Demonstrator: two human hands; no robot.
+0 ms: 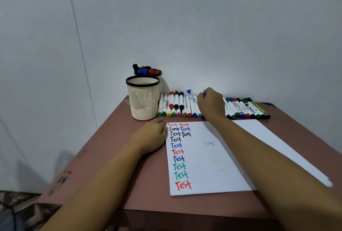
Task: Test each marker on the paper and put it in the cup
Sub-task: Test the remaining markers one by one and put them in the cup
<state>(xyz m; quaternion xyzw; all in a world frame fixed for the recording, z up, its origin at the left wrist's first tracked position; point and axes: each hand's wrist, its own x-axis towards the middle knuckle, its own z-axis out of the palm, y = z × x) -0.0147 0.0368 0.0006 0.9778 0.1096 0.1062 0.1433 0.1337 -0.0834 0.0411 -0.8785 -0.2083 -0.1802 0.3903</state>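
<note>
My right hand grips a blue-capped white marker, lifted above the row of markers along the back of the table. My left hand rests flat on the table, its fingers touching the left edge of the white paper. The paper carries a column of the word "Test" in red, black, blue and green. A cream basket-style cup with a black rim stands at the back left and looks empty. Behind it, a second cup holds several capped markers.
More markers lie in a row at the back right against the grey wall. A second white sheet lies to the right, partly under my right forearm. The reddish-brown table has its edges near on the left and front.
</note>
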